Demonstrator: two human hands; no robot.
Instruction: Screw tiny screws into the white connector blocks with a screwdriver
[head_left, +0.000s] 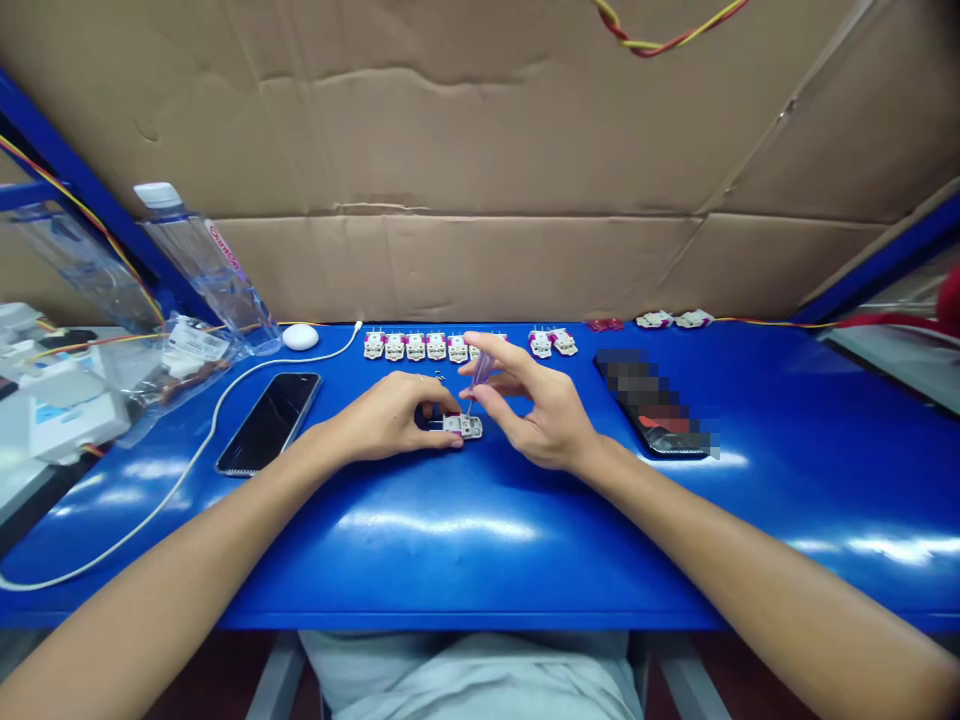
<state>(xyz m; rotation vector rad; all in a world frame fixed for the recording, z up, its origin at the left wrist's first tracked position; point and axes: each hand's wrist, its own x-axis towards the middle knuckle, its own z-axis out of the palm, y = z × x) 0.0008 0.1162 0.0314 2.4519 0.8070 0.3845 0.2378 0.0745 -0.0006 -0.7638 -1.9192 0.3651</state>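
Note:
My left hand point(390, 416) grips a small white connector module point(463, 427) from the left, holding it flat just above the blue table. My right hand point(538, 402) pinches a small screwdriver with a translucent purple handle point(481, 371) between thumb and fingers. Its thin metal shaft points down onto the top of the module. Behind my hands stands a row of several similar white connectors with pink parts point(415, 346), partly hidden by my right fingers. Two more of these connectors point(552, 343) sit just to the right of that row.
A dark smartphone point(268, 424) lies left of my hands, and a second phone point(654, 410) lies to the right, partly pixelated. A white cable runs from a round white object point(301, 337). Plastic bottles point(202, 272) and white packages point(60, 400) stand at left, against a cardboard backing point(480, 130).

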